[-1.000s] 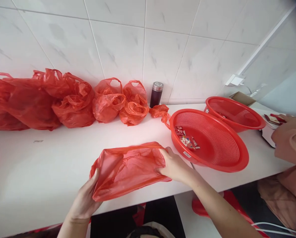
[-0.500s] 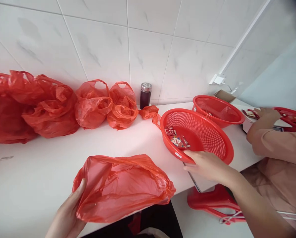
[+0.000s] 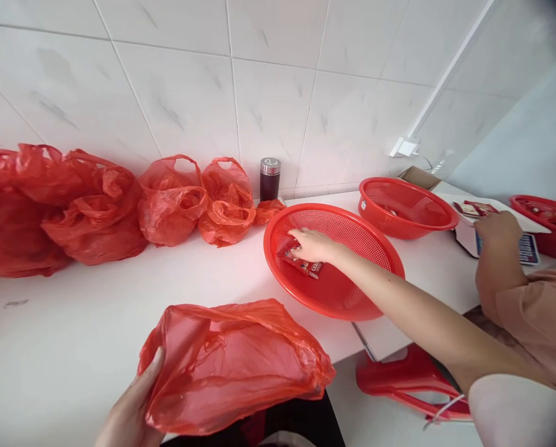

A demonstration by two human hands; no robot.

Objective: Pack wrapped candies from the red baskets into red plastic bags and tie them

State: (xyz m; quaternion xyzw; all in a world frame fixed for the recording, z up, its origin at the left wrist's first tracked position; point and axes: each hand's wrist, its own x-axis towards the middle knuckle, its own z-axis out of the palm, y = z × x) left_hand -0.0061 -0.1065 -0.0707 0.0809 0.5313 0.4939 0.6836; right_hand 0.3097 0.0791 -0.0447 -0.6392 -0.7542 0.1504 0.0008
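Observation:
My left hand (image 3: pixel 131 413) grips the near left edge of an open red plastic bag (image 3: pixel 233 363) that lies at the front edge of the white counter (image 3: pixel 72 323). My right hand (image 3: pixel 312 246) reaches into the nearer red mesh basket (image 3: pixel 352 292), its fingers curled over small red snack packets (image 3: pixel 308 267) on the basket's floor. Whether the fingers hold a packet is not clear.
Several knotted red bags (image 3: pixel 100 205) line the tiled wall, beside a dark flask (image 3: pixel 269 179). A second red basket (image 3: pixel 405 208) stands behind the first. At the right a person in a pink sleeve (image 3: pixel 533 310) has a hand (image 3: pixel 494 233) at a scale (image 3: pixel 520 242). A red stool (image 3: pixel 408 379) stands below.
My right hand let go of the bag and moved right into the nearer basket, onto the packets. The left hand keeps its hold on the bag. The view swung right.

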